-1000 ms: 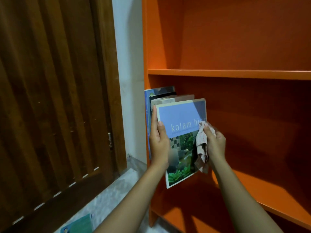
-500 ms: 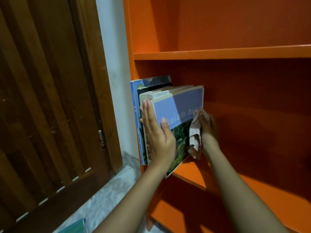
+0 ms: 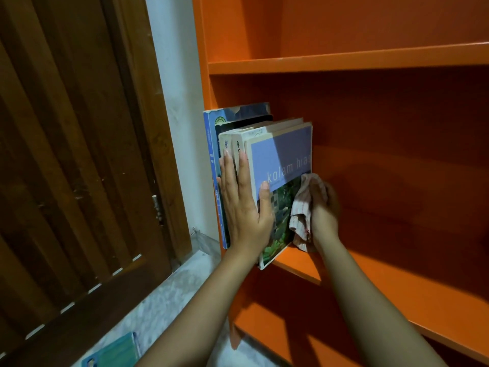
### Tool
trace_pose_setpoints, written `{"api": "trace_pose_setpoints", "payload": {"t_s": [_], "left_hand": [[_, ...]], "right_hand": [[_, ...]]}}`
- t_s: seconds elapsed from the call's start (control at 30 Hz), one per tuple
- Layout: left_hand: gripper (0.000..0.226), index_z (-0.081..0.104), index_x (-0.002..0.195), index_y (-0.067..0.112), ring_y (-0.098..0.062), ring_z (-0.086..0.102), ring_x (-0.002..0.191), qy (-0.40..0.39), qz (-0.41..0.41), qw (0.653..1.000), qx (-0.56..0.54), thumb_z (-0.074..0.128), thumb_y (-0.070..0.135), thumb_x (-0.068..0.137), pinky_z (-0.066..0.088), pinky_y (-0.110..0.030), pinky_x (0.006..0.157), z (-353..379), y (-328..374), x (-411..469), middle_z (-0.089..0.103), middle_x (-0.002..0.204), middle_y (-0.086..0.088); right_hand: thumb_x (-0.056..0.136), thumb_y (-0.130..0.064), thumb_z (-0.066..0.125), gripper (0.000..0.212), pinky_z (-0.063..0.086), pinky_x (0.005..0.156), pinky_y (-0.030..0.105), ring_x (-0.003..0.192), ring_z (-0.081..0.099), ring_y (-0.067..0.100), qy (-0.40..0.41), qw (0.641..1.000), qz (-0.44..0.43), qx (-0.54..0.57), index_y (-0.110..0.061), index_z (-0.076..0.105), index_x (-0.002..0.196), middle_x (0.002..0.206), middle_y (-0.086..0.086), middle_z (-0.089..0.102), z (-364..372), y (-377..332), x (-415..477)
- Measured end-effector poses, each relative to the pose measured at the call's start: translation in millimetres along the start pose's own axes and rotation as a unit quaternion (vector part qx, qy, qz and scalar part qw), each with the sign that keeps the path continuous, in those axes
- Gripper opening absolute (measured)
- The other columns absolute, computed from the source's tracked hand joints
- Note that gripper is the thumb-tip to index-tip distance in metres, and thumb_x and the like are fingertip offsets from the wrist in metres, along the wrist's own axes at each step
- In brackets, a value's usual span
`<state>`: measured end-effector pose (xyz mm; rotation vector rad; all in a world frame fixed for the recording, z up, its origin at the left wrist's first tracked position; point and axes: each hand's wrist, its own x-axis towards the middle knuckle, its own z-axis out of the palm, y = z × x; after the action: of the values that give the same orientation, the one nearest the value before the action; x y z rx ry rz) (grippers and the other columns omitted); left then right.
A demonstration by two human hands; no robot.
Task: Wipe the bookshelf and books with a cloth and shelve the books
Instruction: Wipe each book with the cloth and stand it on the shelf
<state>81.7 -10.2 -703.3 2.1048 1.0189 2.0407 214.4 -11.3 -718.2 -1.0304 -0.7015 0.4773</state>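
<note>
Books (image 3: 264, 154) upright at orange bookshelf's (image 3: 344, 59) left end. Left hand (image 3: 244, 205) flat, fingers spread, pressed on spines, thumb over outermost cover. Right hand (image 3: 324, 207) closed around cloth (image 3: 301, 213), touching that cover.

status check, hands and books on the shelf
Left hand flat on book spines. Right hand holds cloth against "kolam hias" book. Shelf beside it bare.

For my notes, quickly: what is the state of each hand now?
Left hand: open, flat against the book spines.
Right hand: closed, holding the cloth.
</note>
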Motion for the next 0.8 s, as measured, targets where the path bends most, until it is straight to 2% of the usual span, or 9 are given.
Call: {"api": "trace_pose_setpoints", "payload": {"t_s": [0.07,0.13,0.2,0.4,0.53,0.63,0.7,0.8], "left_hand": [[0.061,0.008,0.148,0.019,-0.023,0.002,0.147,-0.001,-0.003,1.0,-0.001,0.041,0.024,0.097,0.011,-0.051,0.117,-1,0,0,0.006,0.157,-0.009],[0.06,0.01,0.148,0.017,-0.024,0.002,0.147,-0.001,-0.004,1.0,-0.002,0.041,0.025,0.097,0.012,-0.051,0.117,-3,-1,0,0.007,0.157,-0.01],[0.059,0.011,0.148,0.017,-0.024,0.003,0.147,-0.001,-0.004,1.0,-0.003,0.04,0.025,0.097,0.013,-0.051,0.117,-4,0,0,0.008,0.157,-0.009],[0.061,0.005,0.148,0.026,-0.018,0.002,0.147,-0.009,-0.015,1.0,-0.004,0.039,0.028,0.097,0.013,-0.048,0.118,-5,5,-2,0.005,0.157,-0.002],[0.06,0.008,0.148,0.024,-0.019,0.003,0.147,-0.012,-0.022,1.0,-0.006,0.039,0.027,0.097,0.015,-0.047,0.118,-7,6,-3,0.006,0.157,-0.005],[0.059,0.01,0.148,0.022,-0.016,0.002,0.146,-0.018,-0.034,0.999,-0.014,0.039,0.027,0.097,0.016,-0.046,0.118,-11,11,-2,0.005,0.157,-0.003],[0.058,0.013,0.149,0.02,-0.015,0.002,0.146,-0.021,-0.04,0.999,-0.025,0.039,0.027,0.097,0.016,-0.045,0.118,-17,15,0,0.005,0.157,-0.005],[0.055,0.018,0.148,0.019,-0.016,0.009,0.145,-0.027,-0.049,0.998,-0.026,0.039,0.028,0.098,0.021,-0.046,0.116,-35,22,5,0.01,0.156,-0.005]], "right_hand": [[0.092,-0.027,0.058,0.006,0.046,0.06,0.008,0.07,0.061,-0.006,0.013,1.0,0.007,0.002,-0.027,0.062,0.087,0.083,-0.015,0.064,-2,-2,-2],[0.092,-0.029,0.059,0.005,0.045,0.059,0.007,0.07,0.058,-0.007,0.022,1.0,0.006,-0.011,-0.03,0.059,0.087,0.084,-0.017,0.062,-5,-4,-3],[0.091,-0.03,0.059,0.002,0.046,0.061,0.01,0.074,0.058,-0.003,0.03,0.999,0.001,-0.02,-0.029,0.06,0.092,0.086,-0.016,0.062,-9,-5,-3],[0.09,-0.031,0.061,0.02,0.048,0.073,0.024,0.094,0.061,0.015,0.054,0.998,0.007,-0.017,-0.02,0.062,0.107,0.108,0.001,0.065,-20,-8,-4],[0.09,-0.032,0.061,0.01,0.049,0.08,0.035,0.098,0.061,0.02,0.054,0.998,0.008,-0.026,-0.027,0.062,0.098,0.108,0.001,0.065,-24,-13,-7],[0.088,-0.033,0.064,0.008,0.05,0.08,0.036,0.096,0.063,0.02,0.056,0.998,0.013,-0.022,-0.029,0.064,0.095,0.106,0.0,0.067,-26,-20,-10],[0.088,-0.029,0.064,0.002,0.05,0.076,0.034,0.093,0.064,0.018,0.053,0.998,0.013,-0.011,-0.031,0.064,0.089,0.1,-0.001,0.068,-27,-29,-13],[0.088,-0.008,0.059,0.019,0.049,0.073,0.03,0.09,0.062,0.02,0.051,0.999,-0.002,-0.007,-0.026,0.063,0.087,0.09,-0.004,0.064,-24,-47,-18]]}}
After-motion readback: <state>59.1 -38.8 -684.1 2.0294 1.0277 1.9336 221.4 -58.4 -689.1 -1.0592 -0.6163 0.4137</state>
